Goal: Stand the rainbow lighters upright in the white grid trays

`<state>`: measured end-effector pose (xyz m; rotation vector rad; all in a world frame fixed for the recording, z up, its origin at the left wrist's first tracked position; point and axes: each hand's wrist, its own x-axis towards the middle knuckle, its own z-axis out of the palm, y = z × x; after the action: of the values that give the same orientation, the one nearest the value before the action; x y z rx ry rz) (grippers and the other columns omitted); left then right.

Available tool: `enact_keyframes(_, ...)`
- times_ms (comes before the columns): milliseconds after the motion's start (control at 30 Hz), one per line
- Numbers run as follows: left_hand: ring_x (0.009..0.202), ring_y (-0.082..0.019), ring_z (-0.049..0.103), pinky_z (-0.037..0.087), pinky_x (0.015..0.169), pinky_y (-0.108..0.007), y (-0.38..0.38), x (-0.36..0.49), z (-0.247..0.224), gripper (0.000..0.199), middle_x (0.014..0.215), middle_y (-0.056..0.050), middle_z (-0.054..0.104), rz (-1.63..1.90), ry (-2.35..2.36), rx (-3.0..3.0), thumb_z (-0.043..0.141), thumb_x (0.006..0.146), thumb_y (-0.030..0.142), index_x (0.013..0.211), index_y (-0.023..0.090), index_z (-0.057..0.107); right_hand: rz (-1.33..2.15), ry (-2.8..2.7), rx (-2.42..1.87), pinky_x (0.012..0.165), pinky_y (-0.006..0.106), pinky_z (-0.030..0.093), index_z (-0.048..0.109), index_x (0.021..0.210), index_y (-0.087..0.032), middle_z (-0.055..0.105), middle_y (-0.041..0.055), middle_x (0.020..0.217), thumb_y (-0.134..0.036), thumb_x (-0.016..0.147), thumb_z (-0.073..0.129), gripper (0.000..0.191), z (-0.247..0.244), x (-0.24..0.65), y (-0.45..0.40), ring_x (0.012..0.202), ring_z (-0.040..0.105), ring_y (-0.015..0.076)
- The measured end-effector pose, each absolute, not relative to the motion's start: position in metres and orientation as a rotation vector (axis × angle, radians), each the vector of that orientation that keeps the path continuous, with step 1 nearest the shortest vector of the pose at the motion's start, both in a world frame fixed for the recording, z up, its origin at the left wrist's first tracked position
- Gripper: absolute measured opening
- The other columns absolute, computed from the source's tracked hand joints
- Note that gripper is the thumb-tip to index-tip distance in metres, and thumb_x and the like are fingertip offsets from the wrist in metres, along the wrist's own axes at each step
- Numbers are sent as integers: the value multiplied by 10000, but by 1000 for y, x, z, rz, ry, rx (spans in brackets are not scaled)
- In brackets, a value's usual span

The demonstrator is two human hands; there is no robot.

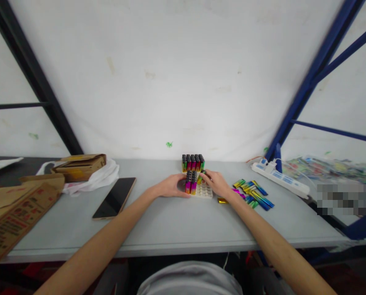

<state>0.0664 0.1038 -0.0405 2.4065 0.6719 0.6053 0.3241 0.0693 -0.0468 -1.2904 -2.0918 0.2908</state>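
A white tray with rows of holes (205, 191) lies at the middle of the table, with lighters (191, 184) upright in its left part, black tops up and pink-orange bodies below. My left hand (173, 185) grips the tray's left side, thumb low at the front corner; its other fingers are partly hidden behind the lighters. Between the fingers of my right hand (212, 182) is a green-yellow lighter (200, 178), tilted over the tray's holes. Just behind stands a block of upright lighters (193, 163) with black tops and shiny multicoloured bodies.
Shiny coloured tubes or sleeves (253, 193) lie loose to the right. Beyond them is a white power strip (281, 180). On the left are a phone (115, 198), a cardboard box (84, 166) on a white plastic bag (109, 174), and an open carton (19, 205).
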Motion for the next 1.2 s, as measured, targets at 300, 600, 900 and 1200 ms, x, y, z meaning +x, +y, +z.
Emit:
enact_keyframes(300, 1210, -326, 644, 461, 1096, -418, 105, 66, -42, 740, 1353, -118, 678, 607, 695, 2418, 869, 708, 484, 1332, 164, 633, 137, -2310, -1139, 838, 343, 475, 610, 935, -180, 645, 96, 947, -399, 1030, 500, 262, -52, 327, 77, 876, 579, 220)
enact_keyframes(600, 1188, -330, 653, 483, 1068, -406, 104, 66, -41, 749, 1339, -119, 682, 577, 729, 2421, 865, 707, 492, 1328, 146, 627, 423, -2288, -1554, 765, 311, 496, 725, 973, -165, 740, 81, 886, -473, 924, 629, 326, -13, 408, 58, 807, 664, 212)
enact_keyframes(900, 1202, -327, 642, 468, 1083, -416, 106, 65, -44, 728, 1357, -118, 670, 578, 718, 2425, 865, 708, 498, 1306, 154, 634, 861, -2227, -1802, 658, 287, 498, 730, 929, -168, 777, 80, 906, -485, 664, 836, 427, -2, 429, 39, 803, 697, 237)
enact_keyframes(1200, 1184, -336, 656, 490, 1057, -414, 105, 65, -43, 761, 1333, -119, 684, 588, 721, 2415, 864, 708, 503, 1339, 157, 615, 692, -2065, -1512, 762, 311, 539, 688, 1050, -178, 758, 88, 985, -534, 855, 647, 407, -6, 424, 45, 857, 707, 219)
